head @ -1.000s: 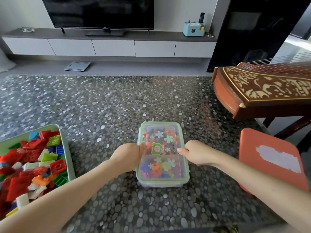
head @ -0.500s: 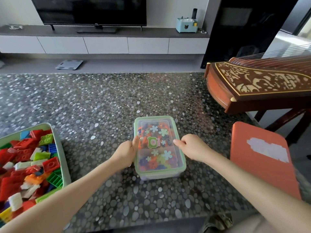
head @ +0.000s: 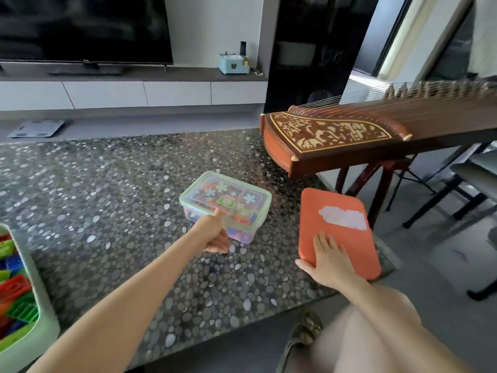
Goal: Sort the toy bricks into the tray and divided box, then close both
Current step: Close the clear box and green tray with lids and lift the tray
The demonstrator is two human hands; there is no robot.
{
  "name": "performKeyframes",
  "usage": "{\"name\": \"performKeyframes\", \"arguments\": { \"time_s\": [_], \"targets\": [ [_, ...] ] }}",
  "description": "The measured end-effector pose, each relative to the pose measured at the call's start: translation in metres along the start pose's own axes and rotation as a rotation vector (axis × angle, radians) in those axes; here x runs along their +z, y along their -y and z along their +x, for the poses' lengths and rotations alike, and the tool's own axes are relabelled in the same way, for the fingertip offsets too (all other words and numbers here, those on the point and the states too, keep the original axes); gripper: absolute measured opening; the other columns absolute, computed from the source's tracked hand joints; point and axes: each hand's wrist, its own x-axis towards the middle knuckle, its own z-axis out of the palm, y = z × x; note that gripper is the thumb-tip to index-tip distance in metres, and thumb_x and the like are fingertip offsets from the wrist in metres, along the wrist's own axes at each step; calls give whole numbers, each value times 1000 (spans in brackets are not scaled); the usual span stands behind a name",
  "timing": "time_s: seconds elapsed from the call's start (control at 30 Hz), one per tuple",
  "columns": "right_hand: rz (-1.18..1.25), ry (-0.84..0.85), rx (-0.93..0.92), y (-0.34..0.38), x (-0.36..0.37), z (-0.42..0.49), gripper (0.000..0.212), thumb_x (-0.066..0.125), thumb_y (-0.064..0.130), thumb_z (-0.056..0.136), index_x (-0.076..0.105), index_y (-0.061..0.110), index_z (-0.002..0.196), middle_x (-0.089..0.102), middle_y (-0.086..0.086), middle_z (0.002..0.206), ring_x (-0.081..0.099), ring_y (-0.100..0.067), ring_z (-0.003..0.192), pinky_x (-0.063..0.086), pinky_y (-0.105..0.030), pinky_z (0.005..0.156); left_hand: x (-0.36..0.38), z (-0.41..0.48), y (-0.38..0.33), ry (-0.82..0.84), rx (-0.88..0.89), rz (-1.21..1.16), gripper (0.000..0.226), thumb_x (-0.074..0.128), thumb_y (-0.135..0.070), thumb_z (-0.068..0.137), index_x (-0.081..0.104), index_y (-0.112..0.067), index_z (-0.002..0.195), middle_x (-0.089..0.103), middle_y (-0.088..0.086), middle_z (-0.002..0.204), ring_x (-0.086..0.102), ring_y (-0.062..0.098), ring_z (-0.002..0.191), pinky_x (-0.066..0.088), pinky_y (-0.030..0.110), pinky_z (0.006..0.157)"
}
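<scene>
Two containers on the pebble-speckled tabletop [head: 107, 184], well apart.

First, the box [head: 228, 195]: clear plastic, rounded rectangle, pale green rim, closed, flower stickers across its top. Holds small bright pieces, red, orange and blue, seen dimly through top and wall; too blurred to tell the compartments. Sits mid-tabletop, turned at an angle. Gripped at its near left corner by the left hand [head: 215, 236], thumb on top, fingers curled in against the side below.

Second, the tray [head: 43, 300]: pale green, thick rounded wall, at the far left edge of view, uncovered. Packed with bricks [head: 13, 289], red, green, blue and orange, blocky and ribbed, heaped loosely.

Near the tabletop's right edge, the orange lid [head: 336, 200]: flat, matte, rounded corners, a ragged white patch on its face. Pressed at its near end by the right hand [head: 329, 258], fingers straight and slightly apart on top, thumb along the near edge.

Beyond, a dark wooden zither [head: 336, 135] with pale carved inlay, on a stand.
</scene>
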Motion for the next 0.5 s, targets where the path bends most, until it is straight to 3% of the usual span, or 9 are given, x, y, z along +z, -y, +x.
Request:
{"name": "performKeyframes", "arguments": {
  "time_s": [0.07,0.17,0.27,0.33,0.4,0.5],
  "targets": [
    [0,27,-74,5,4,-13,106,24,81,78,1,8,151,-1,-11,159,2,-31,146,9,-46,118,2,-3,2,8,26,3,71,18,-55,97,56,3,84,61,13,50,55,19,36,40,20,33],
    [-55,70,-201,15,7,-37,123,33,90,65,-4,10,151,-8,-12,159,-2,-31,146,8,-44,118,-3,-13,7,-12,88,-11,65,24,-50,99,57,4,86,63,15,62,54,20,42,41,18,34],
    [-151,71,-315,17,10,-59,121,59,72,70,-6,9,151,-9,-13,158,-3,-33,146,11,-44,118,-14,-26,15,-61,160,17,57,27,-42,100,60,3,88,67,15,71,59,22,53,44,18,37],
    [-254,12,-371,16,13,-71,106,64,50,82,-4,7,151,-5,-16,158,2,-35,145,17,-43,117,-22,-35,22,-85,191,32,53,29,-40,100,60,2,88,68,13,72,61,22,55,46,20,39],
    [-286,-61,-422,15,12,-81,81,53,30,95,0,7,151,0,-15,159,8,-32,145,25,-42,114,-30,-44,30,-101,211,51,51,31,-39,101,61,-1,86,67,11,70,62,21,57,48,22,44],
    [-50,-265,-431,10,-16,-90,56,41,13,98,19,10,150,21,-10,156,24,-25,143,28,-36,113,-39,-55,38,-132,245,33,47,36,-37,100,62,-2,82,68,12,71,63,23,60,52,26,52]
  ]
}}
